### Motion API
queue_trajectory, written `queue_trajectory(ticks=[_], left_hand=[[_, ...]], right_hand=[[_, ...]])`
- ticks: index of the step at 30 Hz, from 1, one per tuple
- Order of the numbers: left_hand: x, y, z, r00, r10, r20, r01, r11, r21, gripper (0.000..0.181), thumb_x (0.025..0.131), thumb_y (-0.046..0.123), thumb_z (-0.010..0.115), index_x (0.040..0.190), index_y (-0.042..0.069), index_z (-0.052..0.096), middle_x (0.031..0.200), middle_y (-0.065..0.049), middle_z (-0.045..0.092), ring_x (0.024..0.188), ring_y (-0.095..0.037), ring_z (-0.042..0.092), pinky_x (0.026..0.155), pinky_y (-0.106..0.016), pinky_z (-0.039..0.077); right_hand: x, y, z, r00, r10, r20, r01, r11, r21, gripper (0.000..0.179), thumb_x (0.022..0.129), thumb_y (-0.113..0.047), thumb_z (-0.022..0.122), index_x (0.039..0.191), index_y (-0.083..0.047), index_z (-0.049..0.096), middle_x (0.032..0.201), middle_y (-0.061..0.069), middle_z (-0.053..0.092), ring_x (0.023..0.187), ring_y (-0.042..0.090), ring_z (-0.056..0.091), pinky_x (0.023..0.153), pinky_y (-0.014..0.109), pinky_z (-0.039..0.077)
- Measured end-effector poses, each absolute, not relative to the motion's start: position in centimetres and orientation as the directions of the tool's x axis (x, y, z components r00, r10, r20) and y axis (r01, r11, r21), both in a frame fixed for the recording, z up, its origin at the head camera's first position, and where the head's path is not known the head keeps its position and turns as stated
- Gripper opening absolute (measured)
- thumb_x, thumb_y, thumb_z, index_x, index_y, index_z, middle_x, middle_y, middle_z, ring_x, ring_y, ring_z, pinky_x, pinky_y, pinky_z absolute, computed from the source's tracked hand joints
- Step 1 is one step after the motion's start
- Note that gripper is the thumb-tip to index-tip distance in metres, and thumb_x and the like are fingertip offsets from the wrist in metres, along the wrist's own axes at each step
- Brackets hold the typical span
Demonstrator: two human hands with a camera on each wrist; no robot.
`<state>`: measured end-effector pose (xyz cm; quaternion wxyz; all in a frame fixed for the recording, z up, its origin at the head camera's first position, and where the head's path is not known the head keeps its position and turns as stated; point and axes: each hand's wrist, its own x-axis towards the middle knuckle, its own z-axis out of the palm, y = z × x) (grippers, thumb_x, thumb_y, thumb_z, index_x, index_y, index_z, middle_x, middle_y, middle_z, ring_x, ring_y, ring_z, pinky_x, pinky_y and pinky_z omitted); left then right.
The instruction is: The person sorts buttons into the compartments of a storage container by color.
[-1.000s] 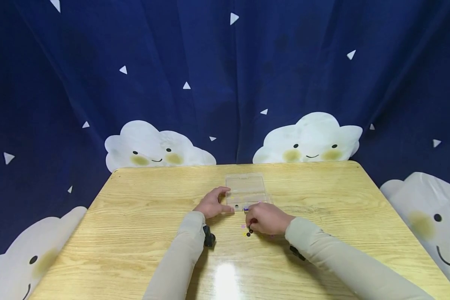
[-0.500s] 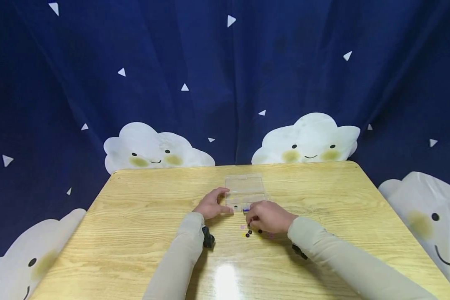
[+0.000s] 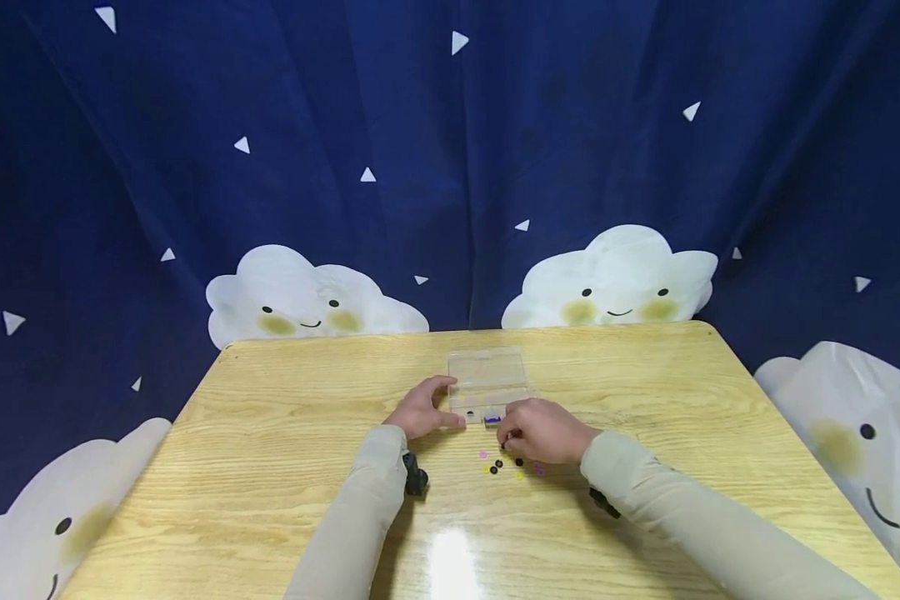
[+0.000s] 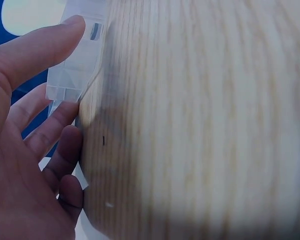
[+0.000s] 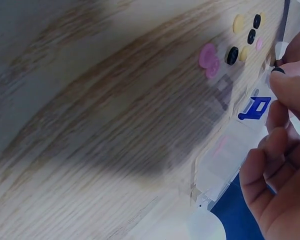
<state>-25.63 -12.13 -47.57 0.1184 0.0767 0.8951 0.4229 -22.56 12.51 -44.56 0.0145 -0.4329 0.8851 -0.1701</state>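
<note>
A clear plastic box (image 3: 487, 372) lies with its lid open toward the back of the table. My left hand (image 3: 417, 409) grips its left end, the thumb (image 4: 70, 40) on the front and the fingers around the side. My right hand (image 3: 546, 432) is near the box's front right corner. Its thumb and index finger pinch a small black button (image 5: 278, 70). Below that hand, black buttons (image 5: 232, 55), yellow buttons (image 5: 238, 23) and pink buttons (image 5: 208, 56) lie loose on the wood. A blue piece (image 5: 255, 108) shows at the front of the box.
The pale wooden table (image 3: 292, 467) reaches back to a dark blue curtain (image 3: 420, 125) printed with clouds. Black wrist cameras (image 3: 415, 476) sit on both cuffs. A dark mark (image 3: 470, 414) shows at the box's front left.
My right hand has moved slightly right and away from the buttons, uncovering black, yellow and pink ones beneath it. The left hand has stayed at the box.
</note>
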Motion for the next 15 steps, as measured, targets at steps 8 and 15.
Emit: queue_trajectory(ticks=[8,15], left_hand=[[-25.82,-12.12,-47.84,-0.954,0.252,-0.160,0.027,0.607,0.794,0.076,0.081,0.023,0.083,0.147,0.020,0.047,0.147,-0.011,0.050,0.138,-0.033,0.045,0.114,-0.052,0.036],[-26.00,-12.16,-47.90,-0.953,0.255,-0.161,0.023,0.594,0.804,0.076,0.081,0.024,0.083,0.148,0.020,0.046,0.149,-0.012,0.048,0.140,-0.034,0.042,0.115,-0.053,0.035]], right_hand=[[-22.72,12.45,-44.69,-0.606,-0.779,0.160,-0.783,0.549,-0.293,0.015,0.086,-0.005,0.069,0.080,-0.016,0.076,0.073,-0.008,0.060,0.064,-0.001,0.043,0.059,0.016,0.041],[-22.94,12.31,-44.55,-0.600,-0.778,0.187,-0.793,0.548,-0.267,0.017,0.086,-0.003,0.068,0.082,-0.016,0.077,0.074,-0.008,0.061,0.064,-0.001,0.045,0.059,0.016,0.043]])
